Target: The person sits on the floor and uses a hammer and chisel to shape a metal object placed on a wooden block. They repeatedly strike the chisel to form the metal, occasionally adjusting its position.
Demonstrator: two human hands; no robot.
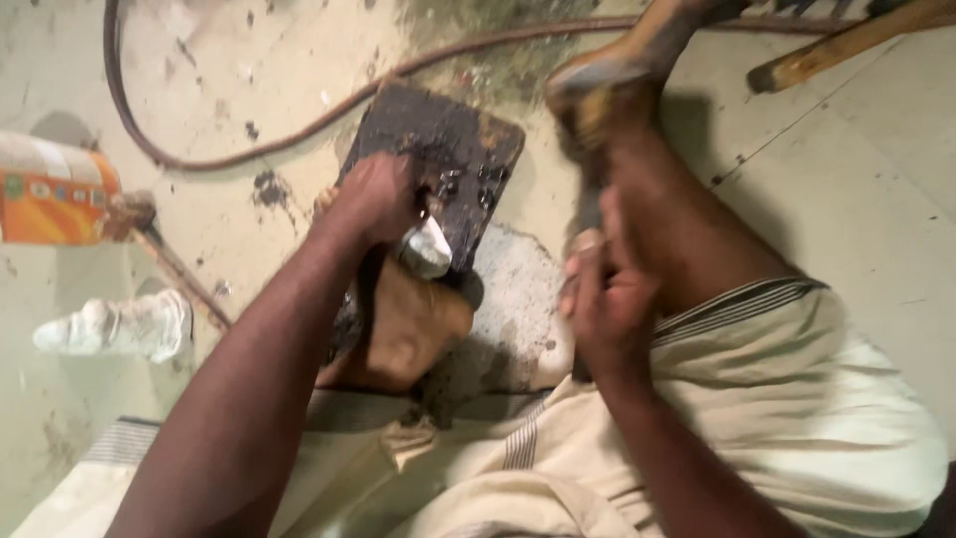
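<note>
Plainly, much is blurred, and the dark block (438, 164) on the floor is taken as the landmark. One block is seen, a flat, blackened slab with a few small dark pieces on its top; what those pieces are cannot be told. The left hand (378, 199) is laid on the near left part of the block, fingers curled down over something small that is hidden beneath them, and a pale, whitish lump (426, 249) is seen just under that hand at the block's near edge. Whether the lump is gripped or only touched cannot be told. The right hand (607, 299) is held to the right of the block, closed in a fist around a handle that is mostly hidden by the fingers; the tool's head is smeared by motion and cannot be made out. Two bare feet are counted: one foot (408, 334) is tucked just near of the block, the other foot (607, 90) lies right of it and beyond. One dark hose (249, 149) is curved past the block's far side. Well left of the block, one orange carton (55, 194), cut by the frame edge, and one white rag (119, 327) are seen. One wooden stick (846, 45), far right of the block, is cut off at the top.
</note>
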